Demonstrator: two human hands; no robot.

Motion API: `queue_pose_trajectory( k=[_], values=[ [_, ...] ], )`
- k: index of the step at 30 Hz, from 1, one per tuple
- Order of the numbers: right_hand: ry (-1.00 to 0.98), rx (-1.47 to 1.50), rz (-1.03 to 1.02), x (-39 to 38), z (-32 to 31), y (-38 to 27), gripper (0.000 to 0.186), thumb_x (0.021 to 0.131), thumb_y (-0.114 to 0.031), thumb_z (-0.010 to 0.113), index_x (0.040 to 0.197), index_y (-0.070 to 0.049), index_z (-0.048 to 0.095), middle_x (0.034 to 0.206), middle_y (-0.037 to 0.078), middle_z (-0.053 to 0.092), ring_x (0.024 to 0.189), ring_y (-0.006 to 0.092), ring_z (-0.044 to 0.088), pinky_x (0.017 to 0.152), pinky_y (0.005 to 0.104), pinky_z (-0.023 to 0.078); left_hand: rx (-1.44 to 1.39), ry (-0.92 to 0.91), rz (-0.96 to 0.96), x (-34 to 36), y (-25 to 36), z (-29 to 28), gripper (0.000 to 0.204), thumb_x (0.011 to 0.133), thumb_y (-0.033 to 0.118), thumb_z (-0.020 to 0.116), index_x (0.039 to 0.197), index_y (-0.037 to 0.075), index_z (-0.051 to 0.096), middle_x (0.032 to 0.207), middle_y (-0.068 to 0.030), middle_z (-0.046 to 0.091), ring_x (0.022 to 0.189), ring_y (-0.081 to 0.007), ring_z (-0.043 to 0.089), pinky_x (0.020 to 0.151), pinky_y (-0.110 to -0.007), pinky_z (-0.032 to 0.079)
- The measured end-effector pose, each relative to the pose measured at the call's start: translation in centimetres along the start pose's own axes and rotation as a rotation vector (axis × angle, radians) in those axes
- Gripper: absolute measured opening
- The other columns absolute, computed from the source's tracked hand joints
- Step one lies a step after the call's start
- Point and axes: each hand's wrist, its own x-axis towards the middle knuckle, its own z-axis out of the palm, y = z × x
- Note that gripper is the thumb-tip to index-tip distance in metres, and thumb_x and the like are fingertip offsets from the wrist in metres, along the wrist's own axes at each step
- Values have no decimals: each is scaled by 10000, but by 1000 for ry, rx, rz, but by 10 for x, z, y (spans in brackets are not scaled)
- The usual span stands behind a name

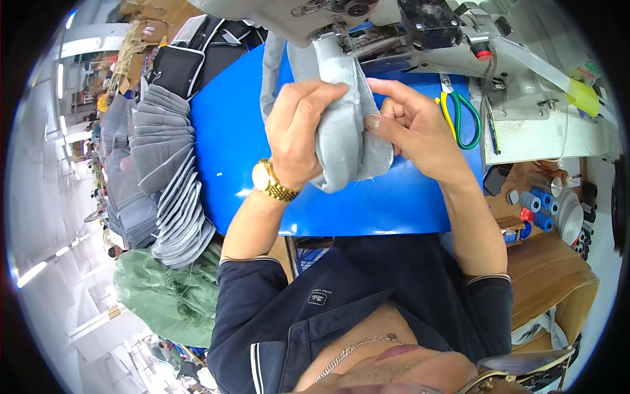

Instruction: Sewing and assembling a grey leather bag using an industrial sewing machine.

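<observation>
A padded grey fabric piece (340, 146) with a raw, frayed right edge hangs toward me from under the sewing machine head (279, 16). My left hand (298, 125), with a gold watch at the wrist, wraps its fingers over the left side of the fabric. On the other side, my right hand (420, 131) pinches the loose edge between thumb and fingers. A thin thread seems to show near the right fingertips. The needle area is hidden behind the machine and the fabric. A narrow grey strip (270, 72) hangs left of the piece.
Green-and-yellow-handled scissors (467, 121) lie right of my right hand on the blue tabletop (230, 157). Stacked grey fabric panels (161, 138) and black pieces (177, 69) line the left. A green sack (164, 295) is lower left; thread spools (543, 199) and a cardboard box (558, 269) are right.
</observation>
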Motion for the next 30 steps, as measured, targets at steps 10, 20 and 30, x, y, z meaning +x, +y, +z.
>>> queue_pose_trajectory(
  k=[10, 20, 30],
  values=[
    [2, -4, -54, 3, -2, 10, 429, 946, -141, 625, 1333, 12, 520, 678, -38, 523, 556, 33, 523, 475, 195, 433, 51, -47, -79, -15, 18, 4, 419, 698, 112, 757, 1107, 43, 701, 1025, -137, 659, 891, -281, 676, 724, -331, 553],
    [150, -148, -122, 30, -2, 3, 186, 902, -111, 648, 1015, 35, 650, 701, 22, 647, 576, 60, 580, 523, 226, 496, 86, -56, -151, -8, -1, 18, 490, 702, 20, 747, 1182, 111, 703, 1105, -134, 596, 952, -257, 631, 819, -331, 524],
    [161, 32, -133, 34, 4, 7, 129, 858, -97, 668, 841, 29, 649, 672, 63, 674, 580, 89, 615, 553, 237, 504, 111, -38, -42, 1, -12, 19, 381, 704, 94, 676, 1082, 109, 724, 1077, -97, 661, 1012, -315, 636, 912, -414, 529]
  ],
)
